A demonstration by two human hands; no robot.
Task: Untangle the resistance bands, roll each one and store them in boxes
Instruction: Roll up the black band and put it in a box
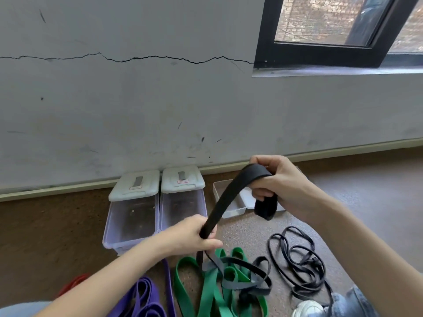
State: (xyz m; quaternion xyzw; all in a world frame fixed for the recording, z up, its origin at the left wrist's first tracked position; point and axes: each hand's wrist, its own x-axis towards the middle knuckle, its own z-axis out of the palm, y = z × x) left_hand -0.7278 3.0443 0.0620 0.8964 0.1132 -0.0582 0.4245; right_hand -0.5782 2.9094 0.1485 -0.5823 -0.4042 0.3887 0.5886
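The floor (366, 202) is a brown speckled surface that meets a grey wall (137, 99) at a pale skirting strip. A long crack (128, 59) runs across the wall, and a black-framed window (332, 30) sits at the upper right above a grey sill.

Against the wall stand two clear boxes (158, 202) with white lids, side by side and touching. Just to their right lies an open clear tray (231, 202), partly hidden behind the raised band.

The wide black band (226, 200) arcs between the two hands, held above the floor. The right hand (281, 186) grips its upper end, fingers curled round a small rolled part that hangs below the palm. The left hand (196, 236) is closed round the band lower down, and from there the band drops into the pile on the floor.

That pile lies near the person: a green band (210, 291) tangled with a thin grey-black band (242, 273), a purple band (146, 296) to the left, a red band (75, 282) at the far left, and a thin black band (297, 259) in loose loops to the right, near a white shoe (306, 308).
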